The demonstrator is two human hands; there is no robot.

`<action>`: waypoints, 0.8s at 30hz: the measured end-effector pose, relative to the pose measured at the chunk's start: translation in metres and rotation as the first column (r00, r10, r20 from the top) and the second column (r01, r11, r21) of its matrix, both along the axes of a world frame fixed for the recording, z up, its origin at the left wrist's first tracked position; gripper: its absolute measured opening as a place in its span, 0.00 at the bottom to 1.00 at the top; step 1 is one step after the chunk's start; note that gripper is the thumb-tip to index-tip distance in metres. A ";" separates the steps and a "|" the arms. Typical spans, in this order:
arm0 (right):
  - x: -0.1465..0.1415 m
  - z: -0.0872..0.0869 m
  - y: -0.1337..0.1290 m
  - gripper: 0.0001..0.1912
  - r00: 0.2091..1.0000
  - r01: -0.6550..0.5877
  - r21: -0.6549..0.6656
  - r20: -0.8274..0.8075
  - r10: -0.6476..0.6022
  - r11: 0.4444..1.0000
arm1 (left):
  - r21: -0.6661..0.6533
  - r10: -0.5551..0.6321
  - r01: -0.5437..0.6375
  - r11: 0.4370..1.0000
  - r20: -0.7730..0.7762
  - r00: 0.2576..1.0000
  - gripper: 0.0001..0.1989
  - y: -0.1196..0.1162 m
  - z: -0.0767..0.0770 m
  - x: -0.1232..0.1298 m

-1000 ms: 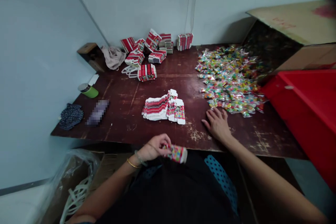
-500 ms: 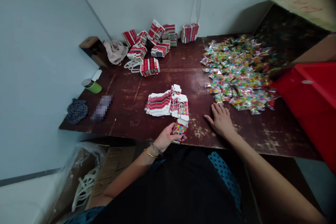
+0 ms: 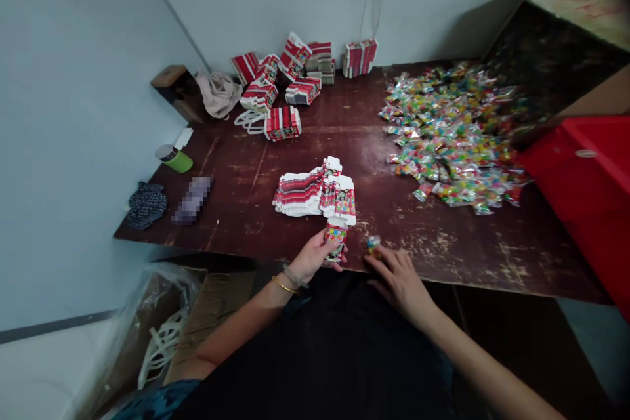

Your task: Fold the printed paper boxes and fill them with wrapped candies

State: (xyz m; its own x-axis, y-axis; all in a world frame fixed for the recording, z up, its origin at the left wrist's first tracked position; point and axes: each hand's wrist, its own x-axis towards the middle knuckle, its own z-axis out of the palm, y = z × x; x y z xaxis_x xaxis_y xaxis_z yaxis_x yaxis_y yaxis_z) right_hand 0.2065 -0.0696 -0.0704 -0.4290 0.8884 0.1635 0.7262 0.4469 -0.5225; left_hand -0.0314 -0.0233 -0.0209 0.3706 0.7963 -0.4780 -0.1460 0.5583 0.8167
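Note:
My left hand (image 3: 317,256) is closed around a small red printed carton (image 3: 336,236) at the table's front edge, its white flap turned up at the top. To the right, my right hand (image 3: 398,272) has its fingertips on a small clear packet of colourful candy (image 3: 373,244), which shows at the finger ends. Just beyond the carton lies a row of flattened red-and-white cartons (image 3: 300,191), overlapping one another. Farther right spreads a heap of candy packets (image 3: 447,138) in shiny clear wrapping.
Banded carton bundles (image 3: 283,123) stand at the back by the wall. A red bin (image 3: 581,177) and a large cardboard box (image 3: 561,59) bound the right side. On the left are a green-banded cup (image 3: 176,159) and dark checked cloth (image 3: 146,205).
My right hand has moved from the front of the candy heap left and toward me, bringing one candy packet close to the carton. The carton in my left hand is tilted more upright.

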 end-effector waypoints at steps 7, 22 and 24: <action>-0.031 0.055 0.017 0.10 0.767 0.089 -0.366 -0.568 -0.298 0.926 | 0.078 -0.068 0.084 0.993 -0.185 0.980 0.35 -0.015 -0.008 0.014; -0.038 0.051 0.035 0.18 0.430 -0.179 -0.672 -0.711 -0.557 0.719 | 0.084 -0.069 0.078 0.993 -0.106 0.992 0.35 -0.007 0.000 0.022; -0.037 0.047 0.033 0.18 0.352 -0.366 -0.748 -0.662 -0.662 0.553 | 0.139 -0.118 0.134 0.981 -0.119 0.986 0.30 -0.004 0.002 0.021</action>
State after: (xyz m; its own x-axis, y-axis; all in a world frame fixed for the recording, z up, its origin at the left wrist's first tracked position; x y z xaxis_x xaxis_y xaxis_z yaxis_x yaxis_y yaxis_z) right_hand 0.1697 -0.0365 -0.0237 -0.3352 0.8582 -0.3888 -0.3583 -0.4978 -0.7898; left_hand -0.0108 -0.0272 -0.0187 0.4243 0.8105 -0.4038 0.0129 0.4404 0.8977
